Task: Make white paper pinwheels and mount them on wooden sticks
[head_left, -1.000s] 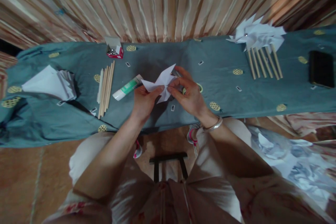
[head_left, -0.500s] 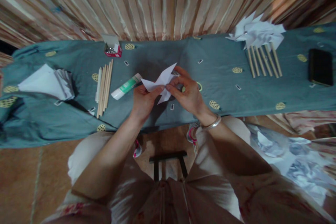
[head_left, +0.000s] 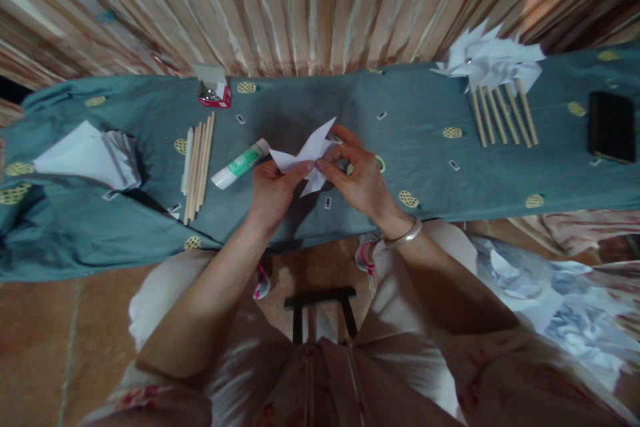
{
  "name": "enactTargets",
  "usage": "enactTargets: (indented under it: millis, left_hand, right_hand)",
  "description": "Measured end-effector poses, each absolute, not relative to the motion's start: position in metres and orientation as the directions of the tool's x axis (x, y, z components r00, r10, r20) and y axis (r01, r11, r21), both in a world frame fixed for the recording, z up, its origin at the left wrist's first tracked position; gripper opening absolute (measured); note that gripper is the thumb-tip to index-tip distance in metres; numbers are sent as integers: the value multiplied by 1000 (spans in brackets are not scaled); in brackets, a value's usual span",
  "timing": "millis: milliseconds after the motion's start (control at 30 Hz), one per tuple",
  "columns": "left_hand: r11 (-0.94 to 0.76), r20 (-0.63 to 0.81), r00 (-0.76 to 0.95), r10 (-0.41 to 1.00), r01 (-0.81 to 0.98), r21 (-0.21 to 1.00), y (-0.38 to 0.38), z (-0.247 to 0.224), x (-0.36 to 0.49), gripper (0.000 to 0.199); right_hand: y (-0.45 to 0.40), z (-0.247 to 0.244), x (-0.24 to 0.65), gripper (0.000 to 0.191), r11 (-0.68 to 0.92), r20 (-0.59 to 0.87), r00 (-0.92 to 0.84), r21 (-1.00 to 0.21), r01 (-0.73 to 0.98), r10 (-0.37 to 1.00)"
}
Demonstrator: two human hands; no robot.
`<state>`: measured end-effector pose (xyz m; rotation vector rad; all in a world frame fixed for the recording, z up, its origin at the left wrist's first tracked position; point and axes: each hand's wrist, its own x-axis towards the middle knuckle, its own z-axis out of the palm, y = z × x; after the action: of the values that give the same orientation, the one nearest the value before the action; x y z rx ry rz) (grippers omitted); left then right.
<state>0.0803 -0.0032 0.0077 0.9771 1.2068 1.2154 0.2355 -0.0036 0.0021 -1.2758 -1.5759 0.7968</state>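
A white paper pinwheel (head_left: pixel 314 149) with pointed blades is held above the cloth in the middle. My left hand (head_left: pixel 274 190) pinches it from the left, thumb near its centre. From the right, my right hand (head_left: pixel 359 177) grips it with thumb and fingers close to the centre, a silver bangle on that wrist. The two thumb tips nearly meet. A green and white glue stick (head_left: pixel 241 163) lies left of my left hand. Partly hidden behind my right hand is a roll of tape (head_left: pixel 381 164).
Left on the green cloth (head_left: pixel 410 107) are folded papers (head_left: pixel 85 155), rolled sticks (head_left: pixel 200 167) and a red box (head_left: pixel 216 95) of metal pins. Right are finished pinwheels (head_left: pixel 495 60) on sticks and a black phone (head_left: pixel 611 127). A bag (head_left: pixel 555 300) with papers sits lower right.
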Motion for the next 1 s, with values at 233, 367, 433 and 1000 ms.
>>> enactTargets:
  millis: [233,367,433,1000]
  left_hand:
    - [131,-139,-54,989,-127,983,-4,9,81,11]
    - [134,-143,-72,987,-117,984,-4,9,82,13]
    - [140,-149,-76,986,-118,983,-4,9,82,13]
    - [102,-115,-118,986,-110,989,2,14,73,10]
  right_hand:
    - [-2,-1,236,12,274,281,-26,-903,331,959]
    - [-2,-2,236,12,274,280,-28,-904,327,960]
    - [-2,-2,236,12,268,273,-29,-907,326,961]
    - [7,1,238,25,-83,-102,42,-942,-326,994]
